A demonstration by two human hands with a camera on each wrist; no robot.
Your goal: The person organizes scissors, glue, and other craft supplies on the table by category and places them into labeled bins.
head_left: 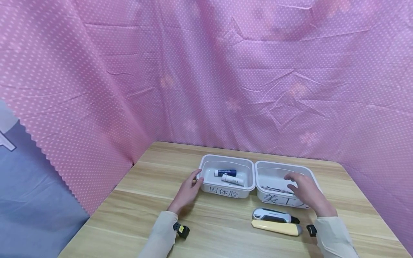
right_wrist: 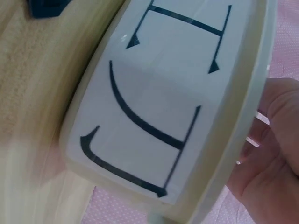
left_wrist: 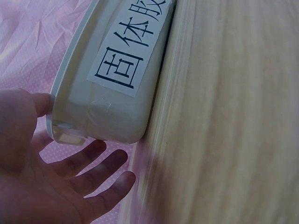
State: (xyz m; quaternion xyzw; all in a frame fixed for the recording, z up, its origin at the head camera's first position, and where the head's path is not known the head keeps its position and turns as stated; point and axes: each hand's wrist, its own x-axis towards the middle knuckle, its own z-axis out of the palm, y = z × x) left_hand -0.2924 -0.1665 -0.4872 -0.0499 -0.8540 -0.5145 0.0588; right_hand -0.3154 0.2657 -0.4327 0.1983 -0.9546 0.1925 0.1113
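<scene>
Right bin: a white, rectangular plastic bin [head_left: 260, 194] is standing on the wood-grain table [head_left: 209, 229], lettered paper label facing front; it is looking light and stiff, the rim probably offering the surest hold.
Slim item: a dark, thin, rod-like item [head_left: 277, 189] is lying inside along the right bin's front wall; it is seeming light, hard and maybe slippery, suiting a fingertip pinch at mid-length.
Right hand: the bare right hand [head_left: 306, 190] is hanging over the right bin, fingers loosely bent, visibly grasping nothing.
Left bin: a matching white plastic bin [head_left: 245, 193] is standing just beside it, likely sliding if nudged, so its end rim is suiting a steadying touch.
Left hand: the bare left hand [head_left: 189, 188] is touching that end rim, its fingers relaxed rather than clenched.
Tubes: a dark-blue cylinder with a white end [head_left: 230, 172] and a white cylinder [head_left: 233, 180] are lying in the left bin, probably light, smooth and prone to rolling.
Knives: a white-and-grey utility knife [head_left: 271, 215] and a yellow-handled one [head_left: 275, 227] are lying before the right bin, looking rigid; their handles are suiting a grip.
Count: two bins, two labels, two tubes, two knives are showing; whether the slim item is single, I cannot tell.
</scene>
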